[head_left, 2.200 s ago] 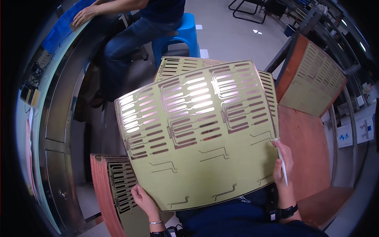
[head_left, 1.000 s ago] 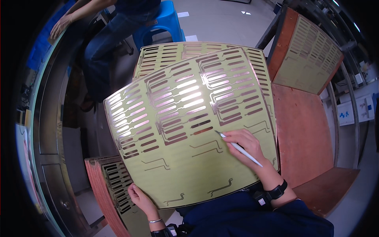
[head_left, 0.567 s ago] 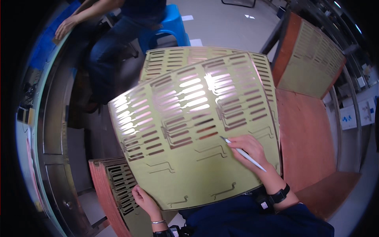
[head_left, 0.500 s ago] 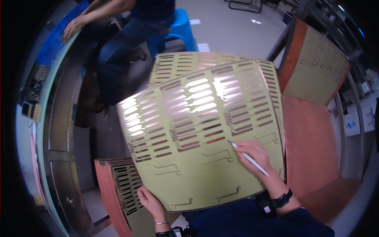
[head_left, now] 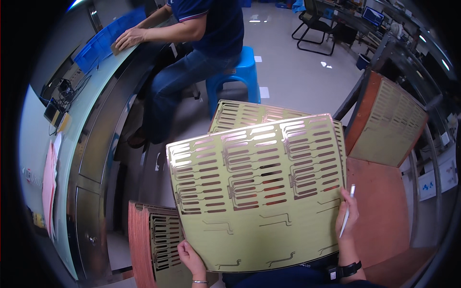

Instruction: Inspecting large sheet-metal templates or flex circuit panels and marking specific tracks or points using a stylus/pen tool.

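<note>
A large greenish-yellow circuit board panel (head_left: pixel 254 240) with shiny copper tracks slants before me. My left hand (head_left: pixel 191 258) is closed on its lower left edge. At the right edge, my right hand (head_left: pixel 353 218) grips the panel, the fingertips partly hidden, and also holds a slim white pen-like tool (head_left: pixel 352 190) pointing downward. Behind the held panel, another similar panel (head_left: pixel 225 114) shows along its top. A stack of copper-edged panels (head_left: pixel 140 245) stands upright by my left hand.
More panels (head_left: pixel 389 132) lean at the right, above a reddish-brown board surface (head_left: pixel 377 206). To the left runs a long bench (head_left: pixel 91 120) with metal cabinet fronts. A co-worker (head_left: pixel 211 38) sits on a blue stool (head_left: pixel 247 72), hands at the bench near a blue bin (head_left: pixel 96 48).
My right hand has gone from the panel's face to its right edge, the pen-like tool still in it. The view has tilted up, showing more floor and the co-worker.
</note>
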Motion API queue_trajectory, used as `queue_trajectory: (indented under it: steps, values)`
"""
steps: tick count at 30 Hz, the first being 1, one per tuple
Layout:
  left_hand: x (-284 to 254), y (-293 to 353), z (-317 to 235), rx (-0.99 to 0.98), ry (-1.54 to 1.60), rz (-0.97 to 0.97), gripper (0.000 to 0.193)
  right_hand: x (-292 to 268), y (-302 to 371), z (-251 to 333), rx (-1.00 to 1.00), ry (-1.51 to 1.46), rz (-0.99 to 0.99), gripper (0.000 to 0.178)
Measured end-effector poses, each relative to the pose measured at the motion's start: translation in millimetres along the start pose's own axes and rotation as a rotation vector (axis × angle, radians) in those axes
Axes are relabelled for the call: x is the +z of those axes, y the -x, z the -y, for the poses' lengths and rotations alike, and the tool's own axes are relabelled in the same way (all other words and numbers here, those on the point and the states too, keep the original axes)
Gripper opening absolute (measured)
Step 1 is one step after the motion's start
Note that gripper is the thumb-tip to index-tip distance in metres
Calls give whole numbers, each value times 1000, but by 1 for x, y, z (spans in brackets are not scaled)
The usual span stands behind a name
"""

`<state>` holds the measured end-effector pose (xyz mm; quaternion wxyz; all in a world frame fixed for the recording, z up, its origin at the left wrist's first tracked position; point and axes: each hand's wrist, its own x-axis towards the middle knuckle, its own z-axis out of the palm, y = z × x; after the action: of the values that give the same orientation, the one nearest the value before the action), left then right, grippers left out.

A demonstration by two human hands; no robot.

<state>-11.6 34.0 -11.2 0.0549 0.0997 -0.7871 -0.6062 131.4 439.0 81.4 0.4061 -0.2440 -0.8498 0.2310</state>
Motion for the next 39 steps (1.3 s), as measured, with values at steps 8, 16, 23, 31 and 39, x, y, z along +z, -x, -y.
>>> queue_trajectory:
  steps: [8, 16, 23, 31, 39]
  values:
    - [2, -1, 6, 37, 37, 10, 23, -27, 13, -44, 674, -293, 7, 22]
    - [5, -7, -21, -223, 244, 59, 33, -14, 18, -27, 487, -207, -33, 20]
    - [-4, -13, -45, -63, 218, 96, 32, -10, 34, -44, 432, -214, -141, 20]
    - [-14, -30, -45, 16, 240, 192, 32, 6, 50, -53, 378, -224, -207, 25]
    - [-19, -38, -61, 60, 183, 222, 32, 10, 53, -56, 426, -291, -182, 30]
